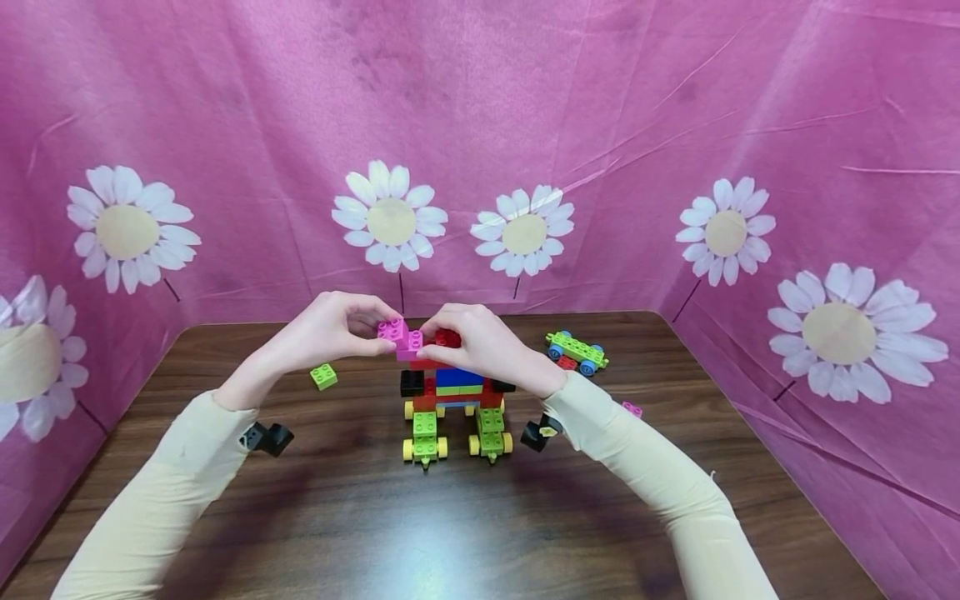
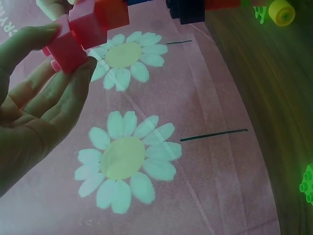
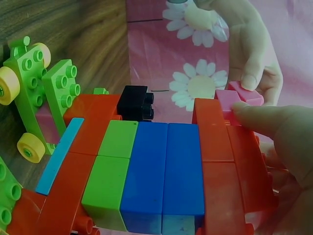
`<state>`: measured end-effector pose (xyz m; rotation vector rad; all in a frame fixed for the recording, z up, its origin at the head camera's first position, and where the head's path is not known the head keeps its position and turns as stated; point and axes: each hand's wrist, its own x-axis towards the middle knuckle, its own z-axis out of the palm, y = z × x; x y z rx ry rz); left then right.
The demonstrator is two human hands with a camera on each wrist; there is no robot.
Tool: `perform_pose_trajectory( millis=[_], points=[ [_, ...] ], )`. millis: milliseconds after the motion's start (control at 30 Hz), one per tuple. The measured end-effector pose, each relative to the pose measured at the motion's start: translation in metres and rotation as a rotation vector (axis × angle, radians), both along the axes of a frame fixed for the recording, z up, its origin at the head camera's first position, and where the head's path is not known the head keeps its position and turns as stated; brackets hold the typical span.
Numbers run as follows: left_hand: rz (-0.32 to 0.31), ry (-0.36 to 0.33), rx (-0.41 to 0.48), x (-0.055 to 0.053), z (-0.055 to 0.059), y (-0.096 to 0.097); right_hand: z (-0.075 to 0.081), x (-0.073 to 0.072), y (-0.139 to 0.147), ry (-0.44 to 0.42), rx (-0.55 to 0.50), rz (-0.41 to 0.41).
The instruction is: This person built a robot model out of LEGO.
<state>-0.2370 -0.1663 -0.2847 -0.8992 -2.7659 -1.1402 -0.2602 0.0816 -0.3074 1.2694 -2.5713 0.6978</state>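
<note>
My left hand [image 1: 337, 329] pinches a pink brick [image 1: 391, 332] between thumb and fingers, at the upper left of a brick build. This brick meets a second, lower pink brick [image 3: 226, 102] jutting from the build's red top bricks [image 3: 211, 129]. My right hand [image 1: 483, 342] grips that corner of the build, its thumb on the lower pink brick; some fingers are hidden behind the red bricks. Below come blue bricks [image 3: 161, 176], lime bricks [image 3: 110, 186] and a black side brick [image 3: 131, 103]. The build stands on lime wheeled bases [image 1: 424, 429] with yellow wheels.
A loose lime brick [image 1: 324, 377] lies left of the build. At the right are a lime car base [image 1: 576, 350] with blue wheels, a red brick [image 1: 567, 363] and a small pink piece [image 1: 632, 408]. Pink cloth [image 1: 480, 100] with daisies surrounds the wooden table [image 1: 337, 525].
</note>
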Motion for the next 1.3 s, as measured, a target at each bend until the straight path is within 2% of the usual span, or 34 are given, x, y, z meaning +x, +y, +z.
perform_pose_trajectory(
  millis=[200,533,867,1100,1300],
  points=[
    [-0.012,0.051,-0.028,0.003,0.003,0.003,-0.001,0.001,0.000,0.000,-0.002,0.001],
    [0.001,0.038,-0.043,0.005,0.006,0.004,0.000,0.001,-0.001,0.016,0.004,0.005],
    [0.006,0.086,-0.029,0.001,0.000,0.007,0.000,0.001,-0.001,0.021,0.005,0.003],
    [0.031,0.076,-0.016,0.004,-0.003,0.007,0.000,0.001,-0.001,0.019,0.007,-0.002],
    [0.051,0.141,-0.043,0.007,-0.004,0.011,0.001,0.002,0.000,0.014,0.008,-0.002]
  ],
)
